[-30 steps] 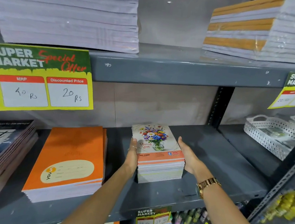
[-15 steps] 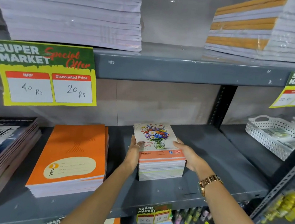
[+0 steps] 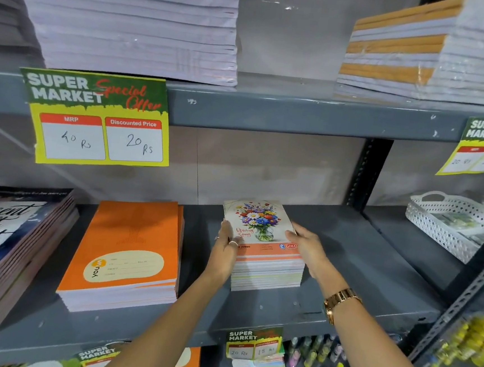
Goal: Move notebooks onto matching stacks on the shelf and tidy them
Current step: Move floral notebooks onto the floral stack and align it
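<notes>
A small stack of flower-cover notebooks [image 3: 261, 229] stands in the middle of the grey shelf [image 3: 359, 269]. My left hand [image 3: 226, 248] presses against the stack's left side, thumb on the top cover. Against the right side lies my right hand [image 3: 307, 247], fingers on the top notebook's edge. Both hands clasp the stack between them. A taller stack of orange notebooks [image 3: 129, 249] lies to the left, apart from the flower stack. Further left lies a stack of dark script-cover notebooks [image 3: 4, 238].
The upper shelf carries a big pale stack [image 3: 132, 21] and a wrapped orange-and-white stack [image 3: 431, 50]. Price signs [image 3: 97, 119] hang from the shelf edges. A white perforated basket [image 3: 451, 222] sits at right. Pens [image 3: 316, 353] and more notebooks fill the shelf below.
My hands have closed in from the stack's sides onto the top notebook's edges. The view has shifted slightly right and down.
</notes>
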Tool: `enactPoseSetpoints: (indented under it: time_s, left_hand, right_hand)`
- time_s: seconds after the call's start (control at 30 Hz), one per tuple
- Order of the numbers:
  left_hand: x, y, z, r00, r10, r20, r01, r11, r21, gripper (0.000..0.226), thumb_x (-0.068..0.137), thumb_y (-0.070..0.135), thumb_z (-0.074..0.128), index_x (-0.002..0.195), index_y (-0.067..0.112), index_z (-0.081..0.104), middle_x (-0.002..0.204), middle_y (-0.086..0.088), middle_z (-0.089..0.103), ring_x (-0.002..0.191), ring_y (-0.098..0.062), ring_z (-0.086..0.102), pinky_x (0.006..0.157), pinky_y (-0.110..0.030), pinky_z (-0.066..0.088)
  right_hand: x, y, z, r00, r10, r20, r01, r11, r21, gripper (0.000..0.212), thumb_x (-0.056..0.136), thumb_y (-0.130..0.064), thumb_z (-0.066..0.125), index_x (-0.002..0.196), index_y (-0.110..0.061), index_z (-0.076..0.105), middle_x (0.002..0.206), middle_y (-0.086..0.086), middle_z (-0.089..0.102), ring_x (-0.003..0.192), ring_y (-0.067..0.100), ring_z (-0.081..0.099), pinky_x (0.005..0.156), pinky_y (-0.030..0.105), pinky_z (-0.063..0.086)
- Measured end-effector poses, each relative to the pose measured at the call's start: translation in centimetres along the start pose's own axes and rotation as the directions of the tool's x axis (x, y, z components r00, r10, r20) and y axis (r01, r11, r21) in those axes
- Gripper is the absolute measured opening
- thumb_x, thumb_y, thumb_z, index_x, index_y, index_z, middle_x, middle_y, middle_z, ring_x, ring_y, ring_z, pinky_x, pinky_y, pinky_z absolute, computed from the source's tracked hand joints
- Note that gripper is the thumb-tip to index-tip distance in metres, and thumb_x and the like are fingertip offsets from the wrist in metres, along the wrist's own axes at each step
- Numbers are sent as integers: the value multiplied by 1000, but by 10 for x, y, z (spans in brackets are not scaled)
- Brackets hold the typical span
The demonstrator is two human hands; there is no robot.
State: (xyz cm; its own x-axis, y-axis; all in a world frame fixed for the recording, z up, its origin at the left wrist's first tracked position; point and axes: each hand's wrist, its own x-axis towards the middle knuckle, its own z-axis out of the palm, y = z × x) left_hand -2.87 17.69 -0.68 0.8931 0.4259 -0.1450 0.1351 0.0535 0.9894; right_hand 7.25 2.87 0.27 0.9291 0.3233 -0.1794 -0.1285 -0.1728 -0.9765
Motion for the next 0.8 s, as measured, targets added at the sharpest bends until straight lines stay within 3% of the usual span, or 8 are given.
enactPoseSetpoints:
  time_s: [0.07,0.13,0.17,0.27,0.37,0.6,0.7,0.8]
  left_hand:
    - [-9,-2,0,994,109,22,-112,970,217,45,99,29,35,143,22,25,139,-6,47,102,-4,60,71,-12,55]
    - [-9,-8,-5,960,273,61,-260,792,553,55,99,33,34,148,25,11,159,-1,13,140,-13,26,107,-31,40]
    - [-10,-11,-7,936,338,98,-313,673,670,55,99,35,32,149,24,10,160,1,7,145,-15,10,116,-37,28]
    - [-15,-13,-9,895,387,219,-389,442,808,51,99,37,27,147,19,19,158,0,16,147,-15,2,120,-36,12]
    - [-23,-15,-10,883,362,299,-414,302,859,54,99,39,27,148,19,15,159,1,15,147,-14,1,119,-32,12]
    - [-32,-16,-10,903,339,264,-374,318,871,52,100,30,33,148,22,15,159,4,14,147,-13,7,116,-34,26]
    - [-36,-17,-7,894,381,236,-367,322,873,53,98,19,38,147,20,18,158,2,17,147,-14,10,115,-32,27]
    - [-41,-19,-3,887,412,210,-357,319,878,51,99,17,37,147,20,19,158,2,19,146,-14,12,115,-31,27]
  right_hand:
    - [-7,2,2,980,-165,-110,128,950,-283,42,94,-14,51,135,-16,48,117,10,66,82,21,67,74,30,56]
    - [-14,9,2,910,-411,-61,283,720,-634,40,93,-19,49,134,-16,50,138,6,54,104,24,64,90,34,53]
    - [-18,12,2,860,-509,25,364,579,-730,40,94,-22,47,132,-15,52,142,4,50,117,24,58,99,35,47]
    - [-23,24,1,722,-651,236,506,264,-821,50,90,-34,34,121,-6,62,131,10,60,123,24,56,109,38,33]
    - [-26,33,-3,692,-640,334,503,95,-859,53,89,-38,33,117,-6,64,123,10,66,118,24,60,106,40,30]
    - [-36,40,-10,714,-618,330,491,104,-865,48,90,-26,31,127,-10,56,130,8,61,124,23,55,106,39,28]
    - [-38,41,-12,684,-659,313,501,112,-858,39,84,-10,54,123,-10,60,127,8,64,120,24,59,101,41,38]
    - [-40,39,-12,675,-669,312,498,101,-861,51,66,4,76,114,-9,66,115,7,71,107,24,67,86,44,53]
